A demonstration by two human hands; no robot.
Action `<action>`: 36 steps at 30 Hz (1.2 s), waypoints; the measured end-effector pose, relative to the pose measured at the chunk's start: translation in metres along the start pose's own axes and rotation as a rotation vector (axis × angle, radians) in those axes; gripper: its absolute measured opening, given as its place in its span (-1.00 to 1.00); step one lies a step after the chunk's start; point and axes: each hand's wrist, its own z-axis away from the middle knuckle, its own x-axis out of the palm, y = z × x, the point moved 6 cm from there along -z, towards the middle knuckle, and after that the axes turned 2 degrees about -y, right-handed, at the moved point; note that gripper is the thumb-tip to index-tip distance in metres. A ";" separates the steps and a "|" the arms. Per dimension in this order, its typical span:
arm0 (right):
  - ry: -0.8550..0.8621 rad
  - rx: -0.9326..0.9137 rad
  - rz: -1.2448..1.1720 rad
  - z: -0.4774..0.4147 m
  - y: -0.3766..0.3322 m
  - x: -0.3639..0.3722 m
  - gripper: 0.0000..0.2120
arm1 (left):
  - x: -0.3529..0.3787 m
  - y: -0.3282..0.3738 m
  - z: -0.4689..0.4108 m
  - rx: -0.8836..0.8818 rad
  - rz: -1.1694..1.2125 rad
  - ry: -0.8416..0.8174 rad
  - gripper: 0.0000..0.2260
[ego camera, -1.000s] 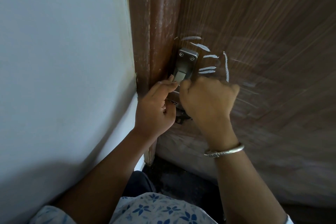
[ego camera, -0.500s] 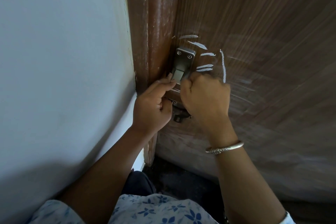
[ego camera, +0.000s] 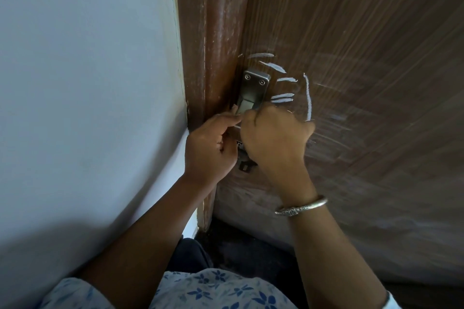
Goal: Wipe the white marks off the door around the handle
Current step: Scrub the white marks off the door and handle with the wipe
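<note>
The brown wood-grain door [ego camera: 364, 45] carries a metal handle plate [ego camera: 254, 88] near its left edge. White marks [ego camera: 282, 98] lie above and to the right of the plate: short strokes and one long curved line [ego camera: 308, 98]. My right hand [ego camera: 275, 139] is closed into a fist over the handle, just below the strokes, and hides the lever. My left hand [ego camera: 209, 149] is curled beside it, thumb and forefinger tips touching the plate's lower part. No cloth shows in either hand. A dark metal part [ego camera: 244, 164] pokes out below, between the two hands.
The brown door frame [ego camera: 213, 57] runs up the left of the door, and a pale painted wall [ego camera: 88, 83] fills the left side. Faint smeared streaks [ego camera: 334, 130] cross the door right of my right hand. A dark floor [ego camera: 246, 241] lies below.
Both hands stay at the handle. My right fist has edged slightly left and up toward the plate. The white marks look the same.
</note>
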 end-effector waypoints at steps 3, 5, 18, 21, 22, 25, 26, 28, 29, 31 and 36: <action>0.017 0.026 -0.119 -0.002 -0.005 0.001 -0.67 | 0.000 -0.001 -0.001 0.006 -0.001 -0.003 -0.81; 0.003 0.031 -0.193 -0.002 -0.001 0.000 -0.74 | 0.000 -0.002 0.000 0.009 0.006 0.007 -0.78; -0.189 -0.210 -0.339 -0.006 0.003 -0.008 -0.89 | 0.000 -0.007 0.004 0.040 0.011 -0.100 -0.68; -0.195 -0.236 -0.330 -0.005 0.007 -0.010 -0.92 | 0.001 -0.007 0.004 0.050 0.020 -0.111 -0.67; -0.193 -0.234 -0.322 -0.005 0.010 -0.011 -0.91 | 0.001 -0.007 0.004 0.055 0.028 -0.113 -0.67; -0.181 -0.183 -0.303 -0.001 0.028 -0.017 -0.93 | 0.000 -0.005 0.004 0.069 0.042 -0.110 -0.67; -0.180 -0.163 -0.294 0.001 0.035 -0.020 -0.93 | 0.000 -0.005 0.004 0.074 0.042 -0.109 -0.67; -0.194 -0.150 -0.264 0.005 0.046 -0.024 -0.92 | -0.001 -0.004 0.005 0.079 0.038 -0.107 -0.69; -0.201 -0.143 -0.243 0.008 0.049 -0.024 -0.90 | -0.001 -0.003 0.005 0.078 0.036 -0.107 -0.69; -0.165 -0.111 -0.191 0.013 0.053 -0.024 -0.82 | -0.002 0.000 0.004 0.073 0.019 -0.102 -0.70; 0.114 -0.092 -0.221 0.023 0.050 -0.044 -0.71 | -0.004 0.015 0.002 0.106 -0.066 -0.113 -0.74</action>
